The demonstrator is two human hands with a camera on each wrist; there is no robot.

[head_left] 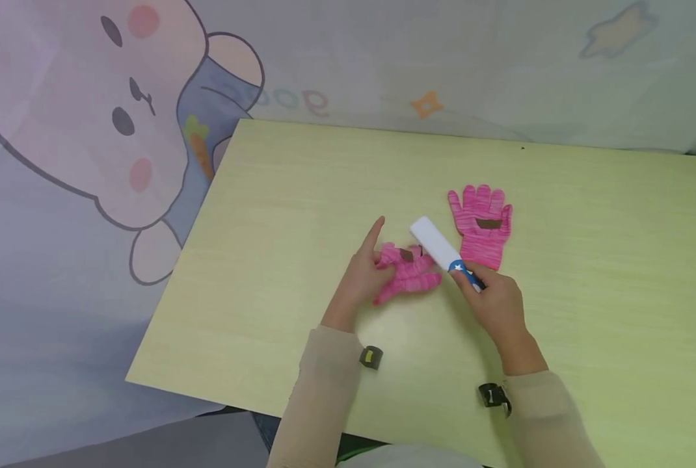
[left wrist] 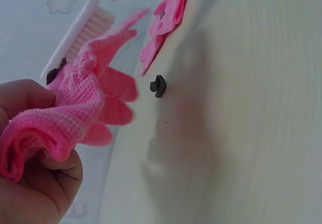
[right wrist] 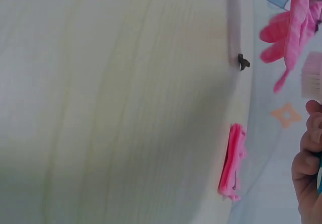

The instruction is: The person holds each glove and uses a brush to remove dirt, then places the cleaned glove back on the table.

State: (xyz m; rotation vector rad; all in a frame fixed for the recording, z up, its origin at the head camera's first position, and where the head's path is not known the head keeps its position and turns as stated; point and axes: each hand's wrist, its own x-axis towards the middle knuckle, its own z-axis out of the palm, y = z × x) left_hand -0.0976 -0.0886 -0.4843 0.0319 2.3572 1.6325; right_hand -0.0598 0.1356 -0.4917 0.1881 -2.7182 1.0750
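Note:
My left hand [head_left: 362, 276] grips a pink knitted glove [left wrist: 83, 90] by its cuff, raised above the table with its fingers dangling. A dark brown patch [head_left: 406, 255] marks this glove. In my right hand [head_left: 498, 304] is a brush [head_left: 434, 242] with a white back, pale bristles and a blue starred handle. Its bristles [left wrist: 93, 30] face the raised glove near a dark bit [left wrist: 55, 72]; whether they touch, I cannot tell. A second pink glove [head_left: 484, 250] lies flat to the right, with a brown strip [head_left: 488, 223] across its palm.
A small dark lump [left wrist: 158, 86] sits on the pale yellow table [head_left: 254, 260] below the raised glove. Behind the table hangs a printed cloth [head_left: 348, 58] with a cartoon animal. Each wrist carries a small black camera, such as the left one [head_left: 371, 357].

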